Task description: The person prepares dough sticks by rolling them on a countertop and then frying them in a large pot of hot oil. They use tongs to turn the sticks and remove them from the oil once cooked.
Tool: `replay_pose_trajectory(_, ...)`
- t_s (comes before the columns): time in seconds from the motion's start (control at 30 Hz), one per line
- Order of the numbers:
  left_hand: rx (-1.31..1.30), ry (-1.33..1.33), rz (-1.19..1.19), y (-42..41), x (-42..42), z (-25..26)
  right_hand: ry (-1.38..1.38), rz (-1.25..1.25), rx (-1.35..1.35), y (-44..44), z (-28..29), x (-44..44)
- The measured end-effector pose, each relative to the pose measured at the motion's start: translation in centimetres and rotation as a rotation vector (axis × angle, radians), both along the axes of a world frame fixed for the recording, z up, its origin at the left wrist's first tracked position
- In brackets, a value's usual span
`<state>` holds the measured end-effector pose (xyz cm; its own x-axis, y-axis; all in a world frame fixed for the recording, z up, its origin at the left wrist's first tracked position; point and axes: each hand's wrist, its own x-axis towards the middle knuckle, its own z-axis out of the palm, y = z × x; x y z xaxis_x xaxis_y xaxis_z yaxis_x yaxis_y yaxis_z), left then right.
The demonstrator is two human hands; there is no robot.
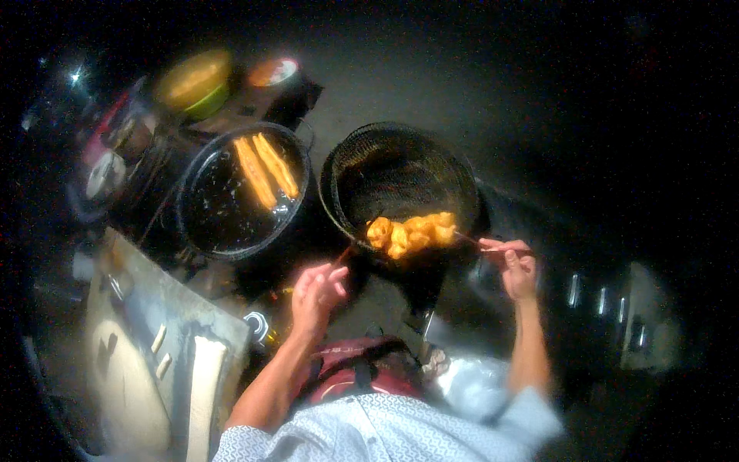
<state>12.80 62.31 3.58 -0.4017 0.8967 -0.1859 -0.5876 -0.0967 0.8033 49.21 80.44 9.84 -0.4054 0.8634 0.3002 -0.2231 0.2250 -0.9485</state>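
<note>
In my right hand is a thin dark stick, its tip at a cluster of golden fried dough. The dough lies along the near side of a deep round wire-mesh basket. My left hand grips another thin stick, which points up toward the basket's near rim. Its far end is hard to make out. Left of the basket, a wide pan of dark oil holds two long fried dough sticks side by side.
At lower left, a metal board carries a rolled dough slab, a long dough strip and two small dough pieces. A yellow-green bowl and a smaller red-and-white bowl stand beyond the pan. A whitish plastic bag lies near my right side.
</note>
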Motion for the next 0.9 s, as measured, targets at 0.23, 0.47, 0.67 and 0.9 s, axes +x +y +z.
replay_pose_trajectory(0.23, 0.034, 0.036, 0.059, 0.5, -4.2, 1.6, -0.226, -0.12, 0.211, -2.0, 6.3, 3.3)
replay_pose_trajectory(0.47, 0.052, 0.119, 0.213, 2.6, -12.7, 3.8, -0.195, -0.427, 0.349, -1.7, 15.3, 6.3)
replay_pose_trajectory(0.67, -0.105, 0.247, 0.386, 2.5, -21.8, -0.8, -0.258, -0.33, 0.404, -4.6, 18.0, -16.8)
replay_pose_trajectory(0.9, -0.282, 0.458, 0.375, 6.5, -27.4, -3.5, -0.305, -0.135, 0.265, 0.9, 2.0, -43.5)
